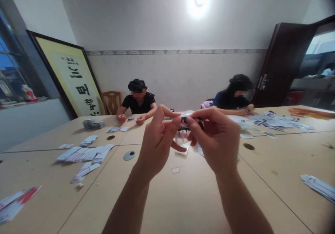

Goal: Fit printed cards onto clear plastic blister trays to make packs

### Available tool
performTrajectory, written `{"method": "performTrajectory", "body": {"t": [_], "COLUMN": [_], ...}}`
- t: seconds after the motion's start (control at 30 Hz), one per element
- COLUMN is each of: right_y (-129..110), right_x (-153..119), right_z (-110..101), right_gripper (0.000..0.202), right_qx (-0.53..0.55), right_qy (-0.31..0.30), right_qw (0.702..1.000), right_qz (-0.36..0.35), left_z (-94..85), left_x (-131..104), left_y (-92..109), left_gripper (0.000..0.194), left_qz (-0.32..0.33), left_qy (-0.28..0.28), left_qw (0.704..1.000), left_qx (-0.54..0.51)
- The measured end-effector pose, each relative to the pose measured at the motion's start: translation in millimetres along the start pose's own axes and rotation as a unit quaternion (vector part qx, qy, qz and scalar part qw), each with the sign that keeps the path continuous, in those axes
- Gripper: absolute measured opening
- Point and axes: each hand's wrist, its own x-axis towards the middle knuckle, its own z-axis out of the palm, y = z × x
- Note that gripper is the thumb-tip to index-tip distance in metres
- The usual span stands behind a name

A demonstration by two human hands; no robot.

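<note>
Both my hands are raised over the middle of the table, holding a small dark printed card [199, 123] in a clear plastic sleeve [183, 136]. The thumb and fingers of my left hand [159, 140] pinch its left end. My right hand [218, 136] grips the other end, its thumb across the card's face. Behind and below the hands, a small white stack [181, 151] lies on the table, partly hidden by my fingers. Nearer to me is a small white label with a red border [175, 170].
Piles of white cards [85, 154] lie on the table [167, 206] at left, with a dark stack [93, 124] behind. Two people [138, 99] [234, 96] sit across the table. A heap of cards and sleeves [280, 121] spreads at right, and white strips [319, 187] lie at the right edge.
</note>
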Motion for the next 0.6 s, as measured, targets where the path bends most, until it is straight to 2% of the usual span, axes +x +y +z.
{"method": "performTrajectory", "body": {"t": [0.17, 0.33, 0.5, 0.6], "right_y": [1.7, 2.2, 3.5, 1.4], "right_x": [0.3, 3.1, 5.7, 5.9], "right_z": [1.0, -2.5, -5.1, -5.4], "right_gripper": [0.006, 0.018, 0.025, 0.026], "right_qx": [-0.003, 0.025, 0.056, 0.07], "right_qy": [0.004, -0.012, -0.028, -0.032], "right_qw": [1.0, 0.999, 0.998, 0.996], "right_qz": [-0.004, 0.015, 0.014, 0.037], "left_z": [0.6, 0.4, 0.1, 0.2], "left_x": [1.4, 2.5, 2.5, 2.1], "left_y": [5.4, 5.5, 3.3, 4.5], "left_gripper": [0.027, 0.03, 0.029, 0.031], "left_qz": [-0.012, -0.014, -0.015, -0.023], "left_qy": [0.006, 0.007, 0.013, 0.019], "left_qw": [1.0, 1.0, 1.0, 0.999], "left_qx": [0.018, 0.017, 0.014, 0.016]}}
